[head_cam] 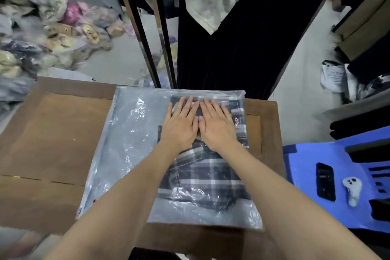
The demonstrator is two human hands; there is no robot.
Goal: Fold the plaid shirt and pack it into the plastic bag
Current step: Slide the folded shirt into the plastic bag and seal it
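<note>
Plastic bag (126,143) at frame centre on wooden surface (52,133), folded plaid shirt (200,175) inside. Left hand (181,124) and right hand (215,124) flat on top, fingers straight, gripping nothing. Press evenly, sweeping trapped air toward the mouth.

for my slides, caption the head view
Left hand and right hand press flat on the plastic bag holding the plaid shirt

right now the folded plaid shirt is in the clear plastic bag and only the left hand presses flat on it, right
No: the head view shows both the left hand and the right hand pressing flat on the clear plastic bag holding the folded plaid shirt.
</note>
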